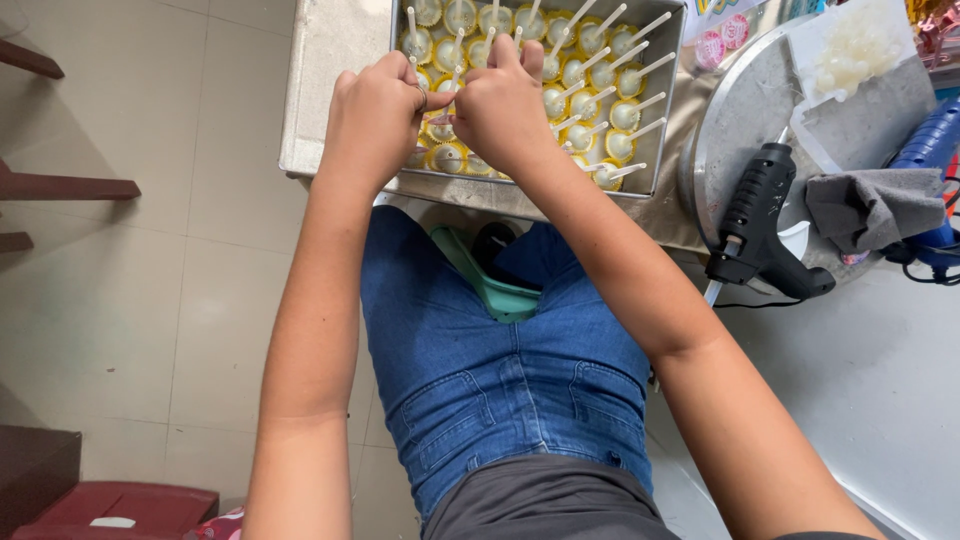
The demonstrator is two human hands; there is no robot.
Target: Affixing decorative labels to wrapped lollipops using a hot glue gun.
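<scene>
Head view: I log my left hand (375,120) and right hand (503,105), each grip clenched over yellow stick-pieces (590,105) in the metal tray (668,60); held item hidden; sticks slant up-right; tray top cut off.

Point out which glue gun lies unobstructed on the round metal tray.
The black glue gun, lying on the round metal tray at its front edge, in full view. The blue one sits further right, partly under a grey cloth.

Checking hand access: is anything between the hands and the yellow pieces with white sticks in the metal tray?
Nothing visible. Left hand and right hand already rest on the yellow stick pieces inside the metal tray; the black glue gun lies off to the right.
</scene>
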